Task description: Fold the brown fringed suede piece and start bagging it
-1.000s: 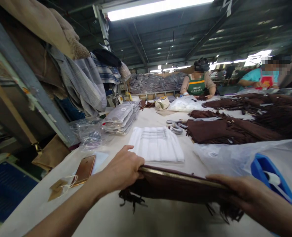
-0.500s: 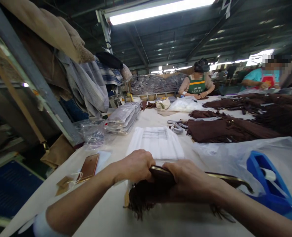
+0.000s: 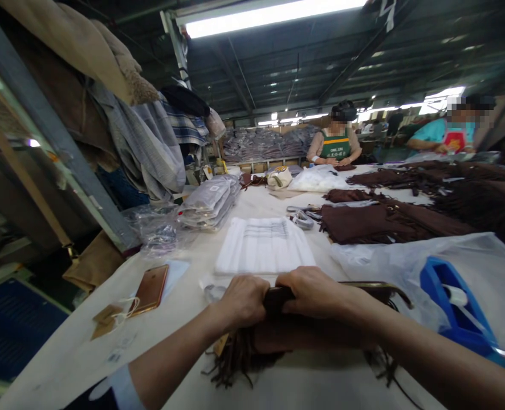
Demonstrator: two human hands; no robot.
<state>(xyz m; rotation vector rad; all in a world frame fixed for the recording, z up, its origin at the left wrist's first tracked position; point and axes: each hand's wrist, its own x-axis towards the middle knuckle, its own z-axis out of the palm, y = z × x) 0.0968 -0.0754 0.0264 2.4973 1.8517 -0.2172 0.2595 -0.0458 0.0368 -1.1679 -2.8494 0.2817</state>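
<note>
Head view: both hands, left (image 3: 244, 299) and right (image 3: 310, 291), clench brown fringed bag (image 3: 295, 336); writing unreadable.

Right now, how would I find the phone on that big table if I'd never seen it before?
Start at the long white table and look to its near left edge, left of the left hand gripping the brown fringed bag. The phone lies flat there, beside small brown paper tags. It is the only shiny, copper-coloured slab among soft cloth and plastic bags.
</note>
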